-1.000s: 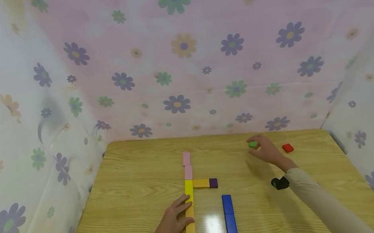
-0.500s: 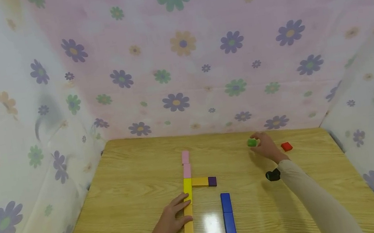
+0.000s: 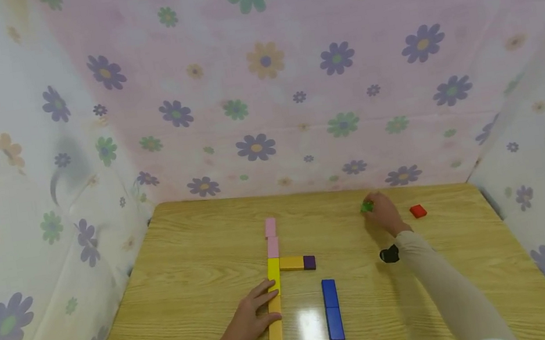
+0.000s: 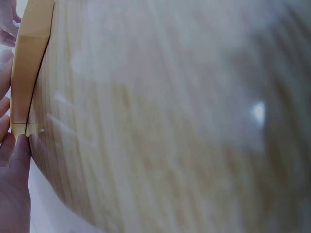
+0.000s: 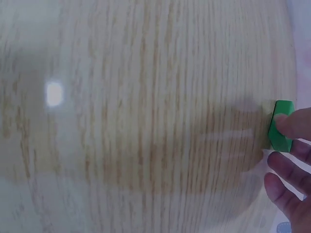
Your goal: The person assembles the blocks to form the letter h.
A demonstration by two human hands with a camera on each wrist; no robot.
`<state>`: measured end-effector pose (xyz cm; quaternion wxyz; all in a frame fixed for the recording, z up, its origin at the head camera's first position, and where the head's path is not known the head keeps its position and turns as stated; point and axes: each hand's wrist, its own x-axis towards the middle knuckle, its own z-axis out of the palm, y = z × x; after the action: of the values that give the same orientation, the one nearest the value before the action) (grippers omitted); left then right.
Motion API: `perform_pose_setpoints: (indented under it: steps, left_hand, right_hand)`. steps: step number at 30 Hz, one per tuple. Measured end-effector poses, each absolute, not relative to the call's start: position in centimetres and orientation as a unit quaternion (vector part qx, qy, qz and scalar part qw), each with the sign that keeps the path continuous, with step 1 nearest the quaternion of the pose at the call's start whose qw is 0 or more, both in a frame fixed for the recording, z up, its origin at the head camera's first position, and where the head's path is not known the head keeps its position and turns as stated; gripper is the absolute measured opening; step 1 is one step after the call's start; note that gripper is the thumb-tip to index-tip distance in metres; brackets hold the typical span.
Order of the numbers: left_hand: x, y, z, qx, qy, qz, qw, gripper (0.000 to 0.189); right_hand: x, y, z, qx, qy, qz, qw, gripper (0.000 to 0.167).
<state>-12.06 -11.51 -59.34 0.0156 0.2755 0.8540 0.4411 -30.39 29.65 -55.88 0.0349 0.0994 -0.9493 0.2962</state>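
Note:
My left hand (image 3: 244, 321) rests across a row of blocks, its fingertips on the yellow block (image 3: 274, 268) and its thumb on the orange block (image 3: 276, 334). In the left wrist view the fingers lie along an orange block's (image 4: 28, 77) side. Two pink blocks (image 3: 273, 246) continue the row toward the back. A second orange block (image 3: 292, 263) branches off to the right, capped by a dark purple block (image 3: 310, 262). At the back right, my right hand (image 3: 383, 213) pinches a small green block (image 5: 281, 141), partly covered by its fingers.
Two blue blocks (image 3: 333, 310) lie end to end right of the row. A red block (image 3: 418, 211) sits to the right of my right hand. Flowered cloth (image 3: 296, 119) stands behind the wooden table (image 3: 200, 251) and along both its sides.
The green block has turned in my right fingers, and that hand has shifted slightly left. My left hand stays in place on the row.

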Motion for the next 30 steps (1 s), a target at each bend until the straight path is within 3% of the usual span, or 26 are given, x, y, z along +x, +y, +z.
perform_pose_setpoints:
  steps: [10, 30]
  left_hand:
    - [-12.1, -11.4, -59.3, 0.271, 0.853, 0.446, 0.022, 0.05]
    - [-12.0, -11.6, -59.3, 0.277, 0.854, 0.44, 0.019, 0.05]
  right_hand:
    - [-29.8, 30.2, -56.5, 0.099, -0.937, 0.335, 0.03, 0.016]
    - [-27.1, 29.0, -54.2, 0.158, -0.914, 0.373, 0.028, 0.023]
